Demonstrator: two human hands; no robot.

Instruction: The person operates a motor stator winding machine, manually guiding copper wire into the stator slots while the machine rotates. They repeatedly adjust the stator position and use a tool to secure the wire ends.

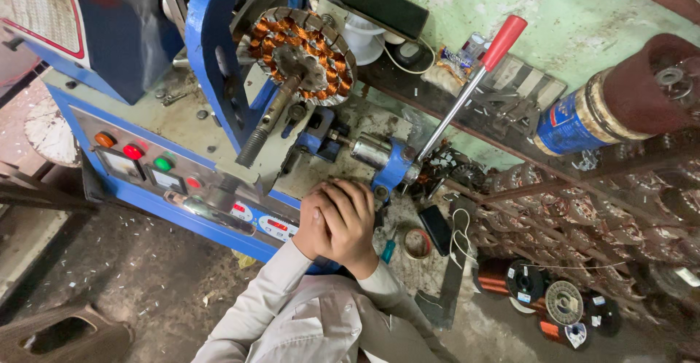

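My two hands are clasped together at the front edge of a blue winding machine (211,57). My right hand (348,217) lies over my left hand (308,226), whose fingers are folded under it. Neither hand holds anything. Both sleeves are light grey. Above the hands, a round stator with copper windings (299,55) sits on the machine's threaded shaft (266,126). A steel lever with a red grip (503,38) rises from a blue clamp (394,170) just right of my hands.
The control panel (168,177) has orange, red and green buttons. A teal-handled screwdriver (388,250), a tape roll (417,243) and copper wire spools (510,279) lie to the right. Several wound stators (627,217) are stacked at the right, under a large brown spool (627,100).
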